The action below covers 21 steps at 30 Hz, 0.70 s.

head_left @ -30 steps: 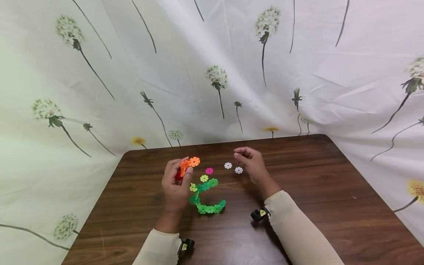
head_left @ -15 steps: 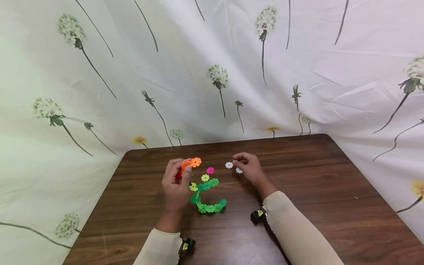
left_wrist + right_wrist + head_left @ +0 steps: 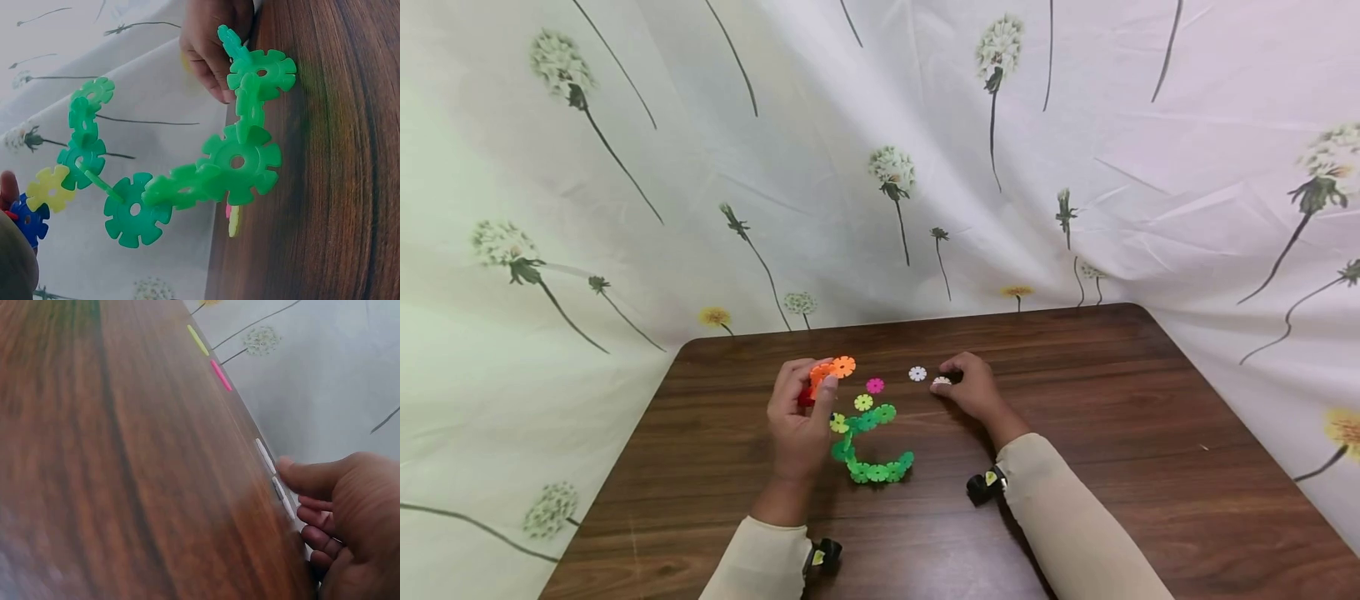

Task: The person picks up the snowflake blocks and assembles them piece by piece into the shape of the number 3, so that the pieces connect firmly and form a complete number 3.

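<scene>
In the head view, the left grip [image 3: 797, 417] holds the orange end of a chain [image 3: 847, 450] of notched plastic discs between thumb and fingers; the chain's green part curves round just right of that grip. The right grip [image 3: 976, 385] is down by the bench [image 3: 1075, 467], thumb and fingers bent about a near white disc [image 3: 942, 381]; whether they have closed on it I cannot tell. A far white disc [image 3: 917, 374] lies just left of the right grip, and between the two grips are a pink disc [image 3: 875, 386] and a loose yellow disc [image 3: 863, 402]. The step in hand looks like fetching another piece while the chain is held ready.

In the left wrist view, a blue disc [image 3: 36, 219] sits right by the left grip, joined to a linked yellow disc [image 3: 53, 187] that leads into the green run.

In the right wrist view, the loose discs show edge-on in a row running away from the right grip, the white pair nearest. Lying flat, they offer little edge, so the next move probably calls for a careful pinch and lift.
</scene>
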Each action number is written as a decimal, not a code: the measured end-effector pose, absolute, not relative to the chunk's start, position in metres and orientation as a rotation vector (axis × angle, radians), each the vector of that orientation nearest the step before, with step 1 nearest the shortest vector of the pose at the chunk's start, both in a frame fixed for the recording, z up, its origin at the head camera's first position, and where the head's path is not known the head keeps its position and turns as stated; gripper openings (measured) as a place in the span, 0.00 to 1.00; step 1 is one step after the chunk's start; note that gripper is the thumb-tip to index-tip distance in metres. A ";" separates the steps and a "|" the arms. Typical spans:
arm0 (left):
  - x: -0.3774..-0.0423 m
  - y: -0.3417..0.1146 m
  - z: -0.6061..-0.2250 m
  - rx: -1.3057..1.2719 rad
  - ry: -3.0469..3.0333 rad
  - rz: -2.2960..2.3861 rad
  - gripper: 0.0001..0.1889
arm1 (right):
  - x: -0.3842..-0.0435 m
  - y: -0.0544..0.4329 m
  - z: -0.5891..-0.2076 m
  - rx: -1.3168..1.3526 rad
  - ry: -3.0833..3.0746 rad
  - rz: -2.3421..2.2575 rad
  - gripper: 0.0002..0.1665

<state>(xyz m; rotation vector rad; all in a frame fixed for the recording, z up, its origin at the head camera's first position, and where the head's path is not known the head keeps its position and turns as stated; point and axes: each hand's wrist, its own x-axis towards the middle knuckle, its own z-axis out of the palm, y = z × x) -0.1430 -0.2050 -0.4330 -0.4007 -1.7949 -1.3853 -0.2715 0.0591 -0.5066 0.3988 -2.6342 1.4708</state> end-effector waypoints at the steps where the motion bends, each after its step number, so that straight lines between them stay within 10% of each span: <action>1: -0.143 -0.205 -0.433 -0.399 -1.797 -1.383 0.11 | -0.272 0.059 -0.506 0.414 -2.651 1.432 0.17; 21: -0.139 -0.205 -0.430 -0.391 -1.819 -1.387 0.10 | -0.266 0.058 -0.502 0.406 -2.779 1.237 0.15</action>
